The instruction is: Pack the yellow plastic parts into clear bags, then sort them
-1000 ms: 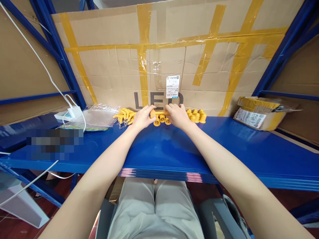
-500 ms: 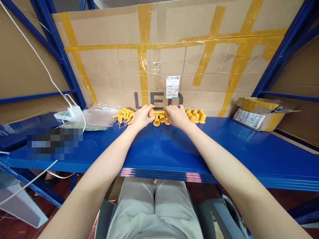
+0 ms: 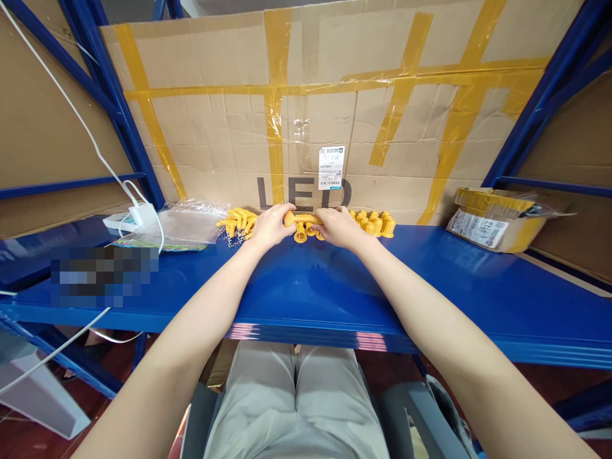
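Observation:
My left hand (image 3: 272,227) and my right hand (image 3: 338,227) are at the back of the blue shelf, closed on the two ends of a yellow stick-like piece (image 3: 305,218) that lies level between them. Beneath it stand several yellow cup-shaped pieces (image 3: 300,234), partly covered by my right hand. Left of my left hand is a pile of yellow bent pieces (image 3: 238,221) with thin metallic spirals (image 3: 233,240). More yellow cup-shaped pieces (image 3: 377,224) stand in rows to the right of my right hand.
A taped cardboard sheet (image 3: 215,140) rises behind the blue shelf (image 3: 306,287). At the left lie a clear plastic bag (image 3: 191,223), a white power strip (image 3: 117,222) with cables and a blurred dark object (image 3: 102,274). A small open carton (image 3: 495,220) sits at the right.
My right hand has shifted slightly, and more of the yellow cup-shaped pieces behind it now show. The yellow stick-like piece sits a little lower between my hands.

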`<action>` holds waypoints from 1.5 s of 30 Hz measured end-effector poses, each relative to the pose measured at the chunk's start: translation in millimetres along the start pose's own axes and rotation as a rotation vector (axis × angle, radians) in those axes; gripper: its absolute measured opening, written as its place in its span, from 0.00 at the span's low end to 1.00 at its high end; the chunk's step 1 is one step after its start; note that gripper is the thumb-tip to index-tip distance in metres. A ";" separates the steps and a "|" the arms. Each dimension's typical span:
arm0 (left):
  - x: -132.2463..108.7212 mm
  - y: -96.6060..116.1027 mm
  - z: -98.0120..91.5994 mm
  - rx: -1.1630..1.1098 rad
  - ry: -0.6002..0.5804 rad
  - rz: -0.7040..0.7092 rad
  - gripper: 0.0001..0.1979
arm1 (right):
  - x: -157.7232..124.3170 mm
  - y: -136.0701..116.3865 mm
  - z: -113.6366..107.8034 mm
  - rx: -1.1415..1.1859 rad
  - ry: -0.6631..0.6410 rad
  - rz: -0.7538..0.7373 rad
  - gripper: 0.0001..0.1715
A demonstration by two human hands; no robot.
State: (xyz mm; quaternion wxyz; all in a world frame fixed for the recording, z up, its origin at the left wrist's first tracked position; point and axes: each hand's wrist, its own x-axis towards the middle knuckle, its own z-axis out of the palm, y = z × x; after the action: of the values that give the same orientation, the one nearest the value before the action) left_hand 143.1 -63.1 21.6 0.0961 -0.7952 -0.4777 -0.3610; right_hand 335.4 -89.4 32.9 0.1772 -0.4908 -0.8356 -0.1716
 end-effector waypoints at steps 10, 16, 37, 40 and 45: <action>0.3 2.1 1.4 0.033 -0.062 -0.057 0.20 | 0.4 -2.8 -0.6 -0.119 0.028 0.016 0.14; 0.1 1.7 0.0 0.038 -0.080 -0.089 0.21 | -0.6 -2.7 -1.9 -0.065 0.024 0.057 0.15; 2.6 -28.4 1.3 0.181 -0.025 -0.164 0.16 | 0.2 3.5 3.1 0.002 0.011 0.002 0.10; 3.2 -38.4 -0.1 0.163 0.053 -0.250 0.18 | 0.3 0.0 2.2 0.012 0.011 -0.019 0.10; 0.7 -57.2 0.0 0.124 0.107 -0.318 0.23 | 0.6 0.0 1.7 0.007 -0.005 -0.010 0.10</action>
State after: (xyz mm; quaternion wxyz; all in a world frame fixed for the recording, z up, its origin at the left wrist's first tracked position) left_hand 95.9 -32.6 11.1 0.1121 -0.6817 -0.6129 -0.3835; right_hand 334.9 -88.2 31.7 0.1761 -0.4864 -0.8390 -0.1685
